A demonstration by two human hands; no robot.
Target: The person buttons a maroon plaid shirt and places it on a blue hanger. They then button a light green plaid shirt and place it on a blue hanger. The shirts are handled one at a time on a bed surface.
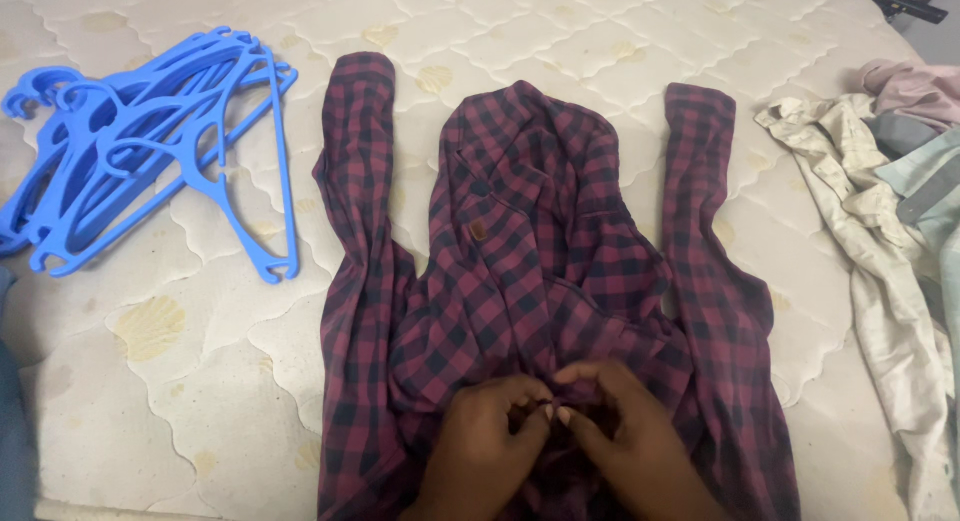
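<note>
A maroon and dark checked shirt [540, 241] lies spread on a quilted cream mattress [150, 381], its sleeves stretched toward the far side. My left hand [485, 451] and my right hand [630, 441] meet at the shirt's near middle. The fingertips of both pinch the cloth there, touching each other. What sits between the fingertips is hidden by the fingers.
A pile of several blue plastic hangers [150, 141] lies at the far left of the mattress. Crumpled pale garments [890, 241] are heaped along the right edge. A dark object [905, 1] shows at the top right corner.
</note>
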